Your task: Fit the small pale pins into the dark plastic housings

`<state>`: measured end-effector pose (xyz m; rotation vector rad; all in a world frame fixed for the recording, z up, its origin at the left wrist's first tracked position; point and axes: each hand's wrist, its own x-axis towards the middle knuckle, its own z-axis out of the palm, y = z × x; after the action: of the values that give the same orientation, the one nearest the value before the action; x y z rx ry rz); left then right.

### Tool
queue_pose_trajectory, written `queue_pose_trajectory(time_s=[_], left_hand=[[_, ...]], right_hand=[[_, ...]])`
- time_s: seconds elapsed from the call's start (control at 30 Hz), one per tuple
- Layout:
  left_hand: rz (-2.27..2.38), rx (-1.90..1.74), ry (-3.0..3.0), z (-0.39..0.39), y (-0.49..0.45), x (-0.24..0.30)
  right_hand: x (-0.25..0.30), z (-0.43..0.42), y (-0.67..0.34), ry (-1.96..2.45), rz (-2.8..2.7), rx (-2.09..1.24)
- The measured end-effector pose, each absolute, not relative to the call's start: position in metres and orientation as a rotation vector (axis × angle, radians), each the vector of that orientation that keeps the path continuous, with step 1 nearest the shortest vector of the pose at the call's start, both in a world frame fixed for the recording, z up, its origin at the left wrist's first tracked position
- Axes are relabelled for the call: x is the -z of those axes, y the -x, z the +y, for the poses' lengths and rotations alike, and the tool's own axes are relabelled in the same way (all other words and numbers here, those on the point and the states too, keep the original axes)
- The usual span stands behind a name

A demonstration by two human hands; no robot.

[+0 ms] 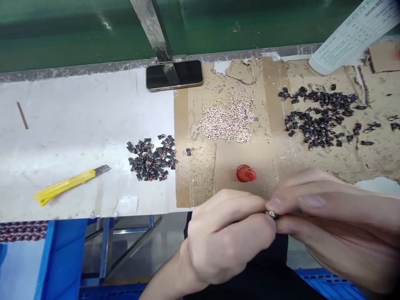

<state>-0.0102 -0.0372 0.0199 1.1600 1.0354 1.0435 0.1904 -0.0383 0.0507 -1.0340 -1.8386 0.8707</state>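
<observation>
My left hand [229, 235] and my right hand [328, 204] meet at the table's front edge, both with fingers pinched together. Between their fingertips is a small black part [271, 214] with a pale round ring at its end; most of it is hidden by the fingers. Just beyond the hands stands a small red cup [246, 173] on the cardboard. Behind it lies a spread of tiny pinkish pieces [229, 118]. Small black parts with copper-coloured bits form a pile [321, 116] on the right and a smaller pile [153, 159] on the left.
A yellow utility knife [67, 183], its blade out, lies at the left. At the back, a phone [174, 75] lies beside a metal post [153, 29]. A white printed tube [353, 37] leans at the back right. Blue bins [64, 258] stand below the table.
</observation>
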Motion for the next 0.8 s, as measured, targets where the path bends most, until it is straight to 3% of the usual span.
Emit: queue_pose_trajectory(time_s=[0.57,0.8], left_hand=[[0.837,-1.205,-1.612,-0.036,0.018,-0.02],[0.815,-1.143,-1.784,-0.026,0.002,-0.018]], right_hand=[[-0.05,-0.028,-0.185,1.01,-1.715,-0.896],[-0.023,-0.04,-0.191,1.162,-1.587,-0.845]])
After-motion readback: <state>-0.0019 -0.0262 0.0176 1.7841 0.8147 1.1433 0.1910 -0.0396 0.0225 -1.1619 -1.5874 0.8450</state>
